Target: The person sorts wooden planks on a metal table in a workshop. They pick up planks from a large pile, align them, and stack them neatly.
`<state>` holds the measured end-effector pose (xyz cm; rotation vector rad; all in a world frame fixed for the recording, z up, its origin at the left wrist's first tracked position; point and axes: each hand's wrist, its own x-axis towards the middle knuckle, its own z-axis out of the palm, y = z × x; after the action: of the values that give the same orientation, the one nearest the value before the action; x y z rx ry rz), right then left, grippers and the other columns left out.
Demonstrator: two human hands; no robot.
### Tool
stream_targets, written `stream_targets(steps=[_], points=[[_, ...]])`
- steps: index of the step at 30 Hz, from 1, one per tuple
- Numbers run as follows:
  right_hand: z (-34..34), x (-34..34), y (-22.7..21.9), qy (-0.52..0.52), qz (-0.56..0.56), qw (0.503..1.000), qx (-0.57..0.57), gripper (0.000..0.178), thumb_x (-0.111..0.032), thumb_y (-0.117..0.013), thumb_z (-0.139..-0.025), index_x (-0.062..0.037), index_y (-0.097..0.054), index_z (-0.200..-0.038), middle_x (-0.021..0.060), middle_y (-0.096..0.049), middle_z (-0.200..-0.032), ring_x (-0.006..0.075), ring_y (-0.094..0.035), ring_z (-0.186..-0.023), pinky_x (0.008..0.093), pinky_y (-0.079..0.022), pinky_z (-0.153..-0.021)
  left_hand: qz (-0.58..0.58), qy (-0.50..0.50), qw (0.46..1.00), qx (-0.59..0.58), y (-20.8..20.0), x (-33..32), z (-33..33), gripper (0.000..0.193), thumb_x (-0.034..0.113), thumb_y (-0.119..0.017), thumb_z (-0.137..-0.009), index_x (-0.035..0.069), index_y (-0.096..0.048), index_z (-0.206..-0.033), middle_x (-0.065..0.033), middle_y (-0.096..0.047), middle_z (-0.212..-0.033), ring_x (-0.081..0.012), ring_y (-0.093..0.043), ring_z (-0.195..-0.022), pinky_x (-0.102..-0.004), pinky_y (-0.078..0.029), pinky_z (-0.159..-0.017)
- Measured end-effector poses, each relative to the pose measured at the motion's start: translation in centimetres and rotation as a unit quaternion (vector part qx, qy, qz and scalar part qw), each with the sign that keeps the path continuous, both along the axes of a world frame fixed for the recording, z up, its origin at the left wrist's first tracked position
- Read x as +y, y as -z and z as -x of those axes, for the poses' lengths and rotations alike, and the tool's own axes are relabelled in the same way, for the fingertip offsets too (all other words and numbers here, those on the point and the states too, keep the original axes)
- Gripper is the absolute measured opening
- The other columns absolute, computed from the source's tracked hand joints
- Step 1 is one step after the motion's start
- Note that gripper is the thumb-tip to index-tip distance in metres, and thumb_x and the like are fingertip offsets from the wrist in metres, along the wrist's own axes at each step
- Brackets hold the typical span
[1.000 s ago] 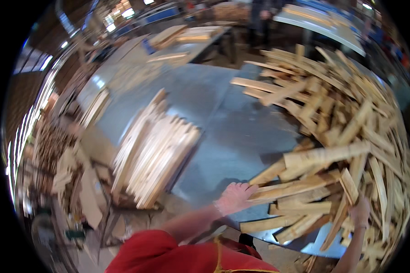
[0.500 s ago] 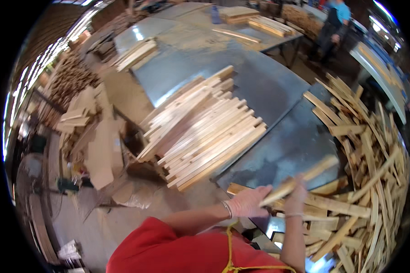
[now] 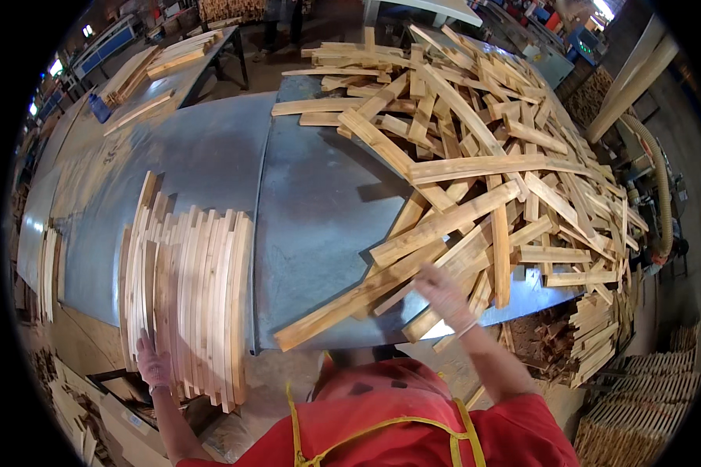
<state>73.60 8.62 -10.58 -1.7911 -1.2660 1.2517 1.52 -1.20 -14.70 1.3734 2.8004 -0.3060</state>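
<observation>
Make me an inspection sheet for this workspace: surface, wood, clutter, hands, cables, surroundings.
Surface: flat blue-grey metal-looking tabletop, seamed.
Wood: straight pale wooden strips side by side, left; jumbled heap of yellowish wooden pieces, right.
Clutter: dark blue plastic bottle, far left.
Hands: left hand at the strips' left side; right hand at the heap's near edge, blurred; grips unclear.
Cables: nothing seen; ribbed beige hose, right.
Surroundings: person's dark-clad legs beyond.
</observation>
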Motion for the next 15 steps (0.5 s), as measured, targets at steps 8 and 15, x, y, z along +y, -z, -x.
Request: stream_targets(steps=[8,15], points=[[-10.6,12.6,-0.7,-0.279,-0.211,0.733,-0.584,0.059,-0.009,-0.067,-0.085,-0.0134,-0.061,-0.144,0.0100,-0.061,-0.143,0.0326,-0.052,-0.138,0.0491,-0.037,-0.121,-0.042,0.295,0.912,-0.280,-0.5,8.5,-28.1,0.076,0.013,-0.088,-0.079,0.002,-0.058,-0.148,-0.0207,-0.064,-0.145,-0.0377,-0.060,-0.137,-0.0426,-0.049,-0.115],[-7.2,22.4,-5.9,-0.294,-0.100,0.741,-0.596,0.068,-0.044,-0.076,-0.090,-0.0174,-0.057,-0.150,0.0113,-0.068,-0.135,0.0328,-0.062,-0.128,0.0461,-0.044,-0.115,0.144,0.388,0.886,-0.207,1.6,9.8,-41.0,0.084,0.039,-0.078,-0.081,0.011,-0.050,-0.155,-0.0117,-0.067,-0.128,-0.0326,-0.062,-0.122,-0.0501,-0.046,-0.105]])
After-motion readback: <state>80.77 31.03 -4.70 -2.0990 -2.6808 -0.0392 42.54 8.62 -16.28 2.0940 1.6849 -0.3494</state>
